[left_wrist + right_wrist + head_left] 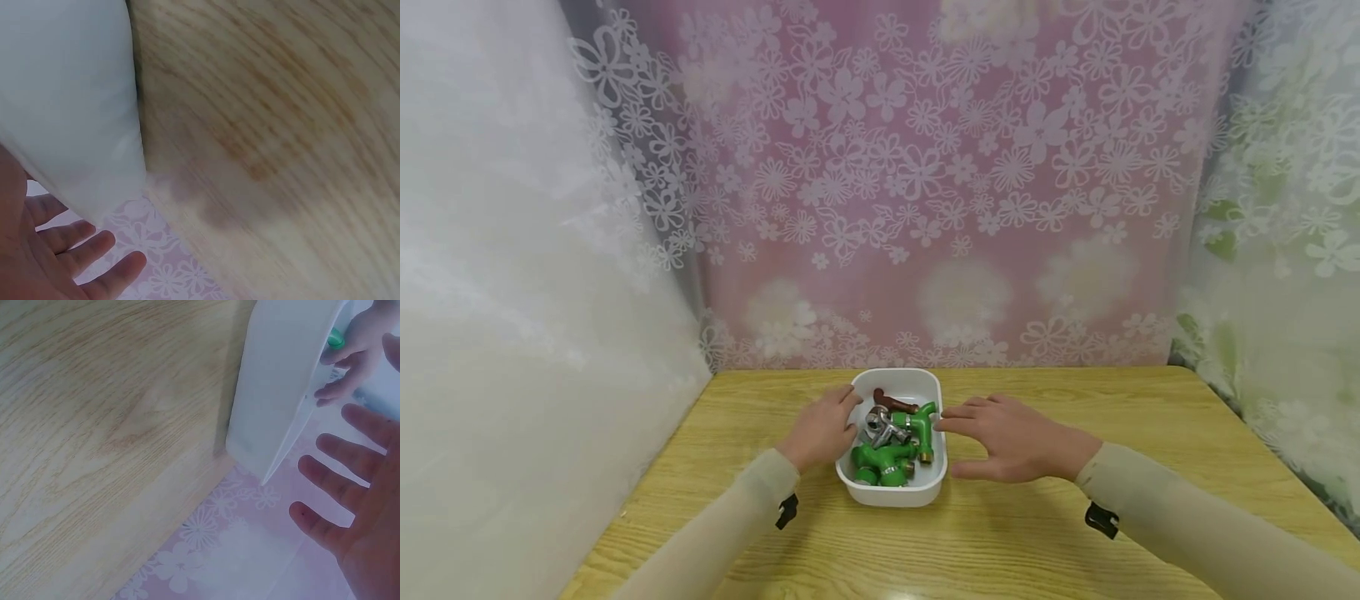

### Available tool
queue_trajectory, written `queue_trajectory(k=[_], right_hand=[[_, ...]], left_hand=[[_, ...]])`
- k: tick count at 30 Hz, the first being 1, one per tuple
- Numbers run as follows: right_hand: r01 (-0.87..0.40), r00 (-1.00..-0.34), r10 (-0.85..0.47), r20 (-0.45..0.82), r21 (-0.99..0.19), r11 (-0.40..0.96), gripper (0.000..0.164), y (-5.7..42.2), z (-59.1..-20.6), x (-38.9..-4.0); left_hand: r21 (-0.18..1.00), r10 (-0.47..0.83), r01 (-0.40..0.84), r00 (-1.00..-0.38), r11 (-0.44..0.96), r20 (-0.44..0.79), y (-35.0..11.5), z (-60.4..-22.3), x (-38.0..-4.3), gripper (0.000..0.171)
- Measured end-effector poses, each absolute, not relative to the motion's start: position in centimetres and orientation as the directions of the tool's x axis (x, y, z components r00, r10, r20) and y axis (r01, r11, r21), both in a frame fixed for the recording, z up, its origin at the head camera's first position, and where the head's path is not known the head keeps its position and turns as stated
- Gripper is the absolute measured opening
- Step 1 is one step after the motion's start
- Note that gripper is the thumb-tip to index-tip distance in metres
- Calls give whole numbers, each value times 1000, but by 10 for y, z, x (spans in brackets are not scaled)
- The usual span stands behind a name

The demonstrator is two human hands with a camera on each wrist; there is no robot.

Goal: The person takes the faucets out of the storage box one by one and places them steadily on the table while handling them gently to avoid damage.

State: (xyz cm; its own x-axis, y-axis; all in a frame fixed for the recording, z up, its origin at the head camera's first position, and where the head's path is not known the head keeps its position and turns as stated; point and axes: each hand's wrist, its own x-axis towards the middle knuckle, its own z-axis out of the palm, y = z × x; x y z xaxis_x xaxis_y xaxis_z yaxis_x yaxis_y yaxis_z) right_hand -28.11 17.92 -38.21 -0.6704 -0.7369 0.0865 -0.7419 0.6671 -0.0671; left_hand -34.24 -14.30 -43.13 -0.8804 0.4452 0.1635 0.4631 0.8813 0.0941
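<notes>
A small white plastic tub (895, 492) sits on the wooden tabletop (1037, 542), toward its far edge and roughly centred between the two arms. It is rectangular with rounded corners and smooth walls, and it is crowded with plumbing fittings: green plastic taps (891, 458) with brass-coloured threaded ends, a shiny chrome fitting (880, 423) lying over them, and a dark reddish-brown handle (893, 404) near the far wall. The pieces lie jumbled against one another, so the tub seems to serve as a catch-all that keeps loose parts from rolling about.

The left hand (823, 429) rests at the tub's left rim, fingers relaxed and spread, tips at or just over the edge; the left wrist view shows those fingers (94, 247) straight beside the white wall, gripping nothing. The right hand (1011, 437) hovers just right of the tub, palm down, fingers extended toward the rim; whether they touch it I cannot tell. Both hands flank the tub, placed as if to steady it.

Behind hangs a pink flowered curtain (925, 167).
</notes>
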Motion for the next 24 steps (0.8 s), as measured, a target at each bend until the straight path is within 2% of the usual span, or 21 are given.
queue_trajectory(k=[12, 24], right_hand=[[-773, -632, -767, 108, -25, 633, 71, 166, -381, -287], [-821, -570, -821, 46, -64, 567, 61, 143, -374, -304]], left_hand=[[135, 404, 422, -904, 897, 140, -141, -438, -339, 51], [166, 395, 421, -903, 892, 168, -143, -448, -339, 51]])
